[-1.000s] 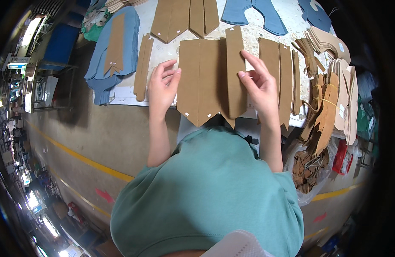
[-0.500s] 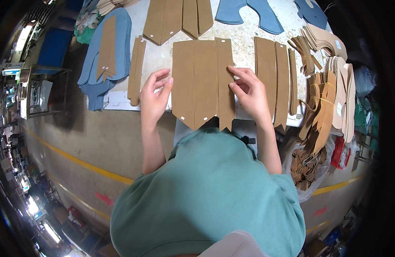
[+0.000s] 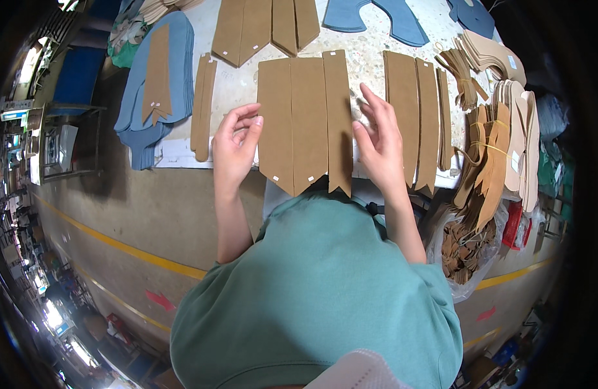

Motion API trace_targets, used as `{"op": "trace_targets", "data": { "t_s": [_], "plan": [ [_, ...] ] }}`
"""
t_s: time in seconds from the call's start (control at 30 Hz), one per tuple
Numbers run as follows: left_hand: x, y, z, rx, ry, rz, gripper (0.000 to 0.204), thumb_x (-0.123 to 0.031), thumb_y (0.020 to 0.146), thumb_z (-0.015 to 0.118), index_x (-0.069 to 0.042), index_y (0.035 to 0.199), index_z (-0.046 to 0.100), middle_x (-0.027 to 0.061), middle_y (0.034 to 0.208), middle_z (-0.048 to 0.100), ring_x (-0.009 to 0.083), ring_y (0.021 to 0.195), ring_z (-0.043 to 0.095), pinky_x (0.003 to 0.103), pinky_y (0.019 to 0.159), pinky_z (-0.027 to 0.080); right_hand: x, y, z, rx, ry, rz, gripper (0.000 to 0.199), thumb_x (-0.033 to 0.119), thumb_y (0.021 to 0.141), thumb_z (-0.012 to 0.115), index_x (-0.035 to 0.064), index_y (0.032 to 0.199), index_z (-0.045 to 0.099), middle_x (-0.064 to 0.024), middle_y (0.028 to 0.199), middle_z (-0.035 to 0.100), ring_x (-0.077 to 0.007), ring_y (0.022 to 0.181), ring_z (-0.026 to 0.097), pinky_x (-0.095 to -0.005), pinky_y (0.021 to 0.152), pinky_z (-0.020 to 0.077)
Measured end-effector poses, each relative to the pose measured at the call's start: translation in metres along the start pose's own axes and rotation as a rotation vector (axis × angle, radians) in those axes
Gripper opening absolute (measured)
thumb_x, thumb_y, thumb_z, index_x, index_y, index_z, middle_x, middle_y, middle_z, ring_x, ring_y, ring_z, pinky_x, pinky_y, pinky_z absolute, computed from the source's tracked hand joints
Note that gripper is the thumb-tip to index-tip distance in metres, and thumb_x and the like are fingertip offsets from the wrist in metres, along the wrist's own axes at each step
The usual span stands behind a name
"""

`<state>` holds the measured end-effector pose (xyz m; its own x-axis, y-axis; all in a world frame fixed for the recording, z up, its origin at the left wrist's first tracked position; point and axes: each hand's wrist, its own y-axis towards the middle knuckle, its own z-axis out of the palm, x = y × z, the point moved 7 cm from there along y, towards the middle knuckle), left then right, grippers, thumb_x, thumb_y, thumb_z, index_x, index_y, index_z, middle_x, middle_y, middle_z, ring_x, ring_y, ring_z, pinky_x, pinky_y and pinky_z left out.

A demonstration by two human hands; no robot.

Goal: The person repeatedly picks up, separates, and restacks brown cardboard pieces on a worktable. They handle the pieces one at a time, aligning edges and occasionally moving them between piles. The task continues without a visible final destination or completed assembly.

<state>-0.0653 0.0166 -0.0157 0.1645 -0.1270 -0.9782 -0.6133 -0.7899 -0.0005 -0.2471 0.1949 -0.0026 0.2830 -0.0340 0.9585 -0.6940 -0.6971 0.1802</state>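
Note:
Three flat brown pieces lie side by side at the table's front edge, close to my body. Two are wide panels with pointed near ends, the left panel point(image 3: 275, 117) and the middle panel point(image 3: 309, 117), each with a small white tag. To their right is a narrower strip point(image 3: 338, 123) with a notched near end. My left hand point(image 3: 236, 139) is at the left panel's outer edge, fingers loosely bent, thumb apart, gripping nothing. Just right of the notched strip, my right hand point(image 3: 380, 133) hovers with fingers spread and holds nothing.
More brown pieces point(image 3: 402, 110) lie to the right, others point(image 3: 253, 29) at the back. Blue pieces point(image 3: 182, 65) are stacked left, more point(image 3: 376, 19) at the back. Banded brown strips point(image 3: 493, 149) hang over the right edge above a plastic bag point(image 3: 467, 253) of brown scraps.
My right hand has come off the notched strip and shifted slightly right, its fingers stretching out further. My left hand stays at the left panel's edge.

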Motion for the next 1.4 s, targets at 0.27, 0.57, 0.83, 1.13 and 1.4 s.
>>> {"op": "trace_targets", "data": {
  "t_s": [0.27,0.57,0.83,1.13,1.4],
  "plan": [
    [0.004,0.004,0.004,0.000,-0.033,0.005,0.028,-0.006,0.094,0.063,0.004,0.119,0.060,0.0090,0.120,0.055,0.0134,0.097,0.060,0.026,0.083,0.053,-0.008,-0.003,0.012,0.067,-0.095,0.068,0.054,-0.002,0.091,0.058,0.0123,0.142,0.050,-0.0114,0.122,0.056,-0.0125,0.090,0.059,-0.0267,0.081,0.0520],
    [0.017,0.006,0.003,0.017,-0.048,-0.078,0.027,-0.008,0.096,0.062,0.003,0.120,0.060,0.0097,0.107,0.064,0.0069,0.082,0.061,0.021,0.075,0.052,0.001,0.010,-0.006,0.132,-0.400,0.099,0.036,0.001,0.086,0.062,0.0050,0.122,0.064,-0.0157,0.096,0.063,-0.0249,0.072,0.065,-0.0343,0.071,0.0535],
    [0.010,0.008,0.005,0.013,0.104,-0.043,0.027,-0.011,0.096,0.062,0.002,0.120,0.061,0.0071,0.096,0.066,0.0064,0.080,0.061,0.022,0.070,0.052,0.034,0.013,-0.087,-0.126,-0.442,-0.189,0.036,-0.005,0.088,0.055,0.0071,0.118,0.069,-0.0093,0.109,0.067,-0.0182,0.082,0.066,-0.0290,0.073,0.0520],
    [0.015,0.012,0.005,0.000,0.131,-0.034,0.026,-0.012,0.096,0.062,0.002,0.119,0.062,0.0069,0.095,0.066,0.0064,0.078,0.061,0.022,0.068,0.053,-0.025,0.004,-0.137,-0.260,-0.476,0.093,0.030,0.001,0.088,0.061,0.0081,0.116,0.070,-0.0076,0.101,0.067,-0.0157,0.072,0.062,-0.0278,0.069,0.0507],
    [0.017,0.012,0.003,0.006,0.118,0.010,0.027,-0.006,0.094,0.062,0.002,0.120,0.062,0.0100,0.117,0.061,0.0070,0.083,0.061,0.022,0.069,0.054,-0.018,-0.003,-0.139,-0.293,-0.665,0.073,0.028,0.004,0.084,0.069,0.0119,0.111,0.073,-0.0047,0.093,0.060,-0.0131,0.066,0.055,-0.0270,0.062,0.0488]
  ]
}}
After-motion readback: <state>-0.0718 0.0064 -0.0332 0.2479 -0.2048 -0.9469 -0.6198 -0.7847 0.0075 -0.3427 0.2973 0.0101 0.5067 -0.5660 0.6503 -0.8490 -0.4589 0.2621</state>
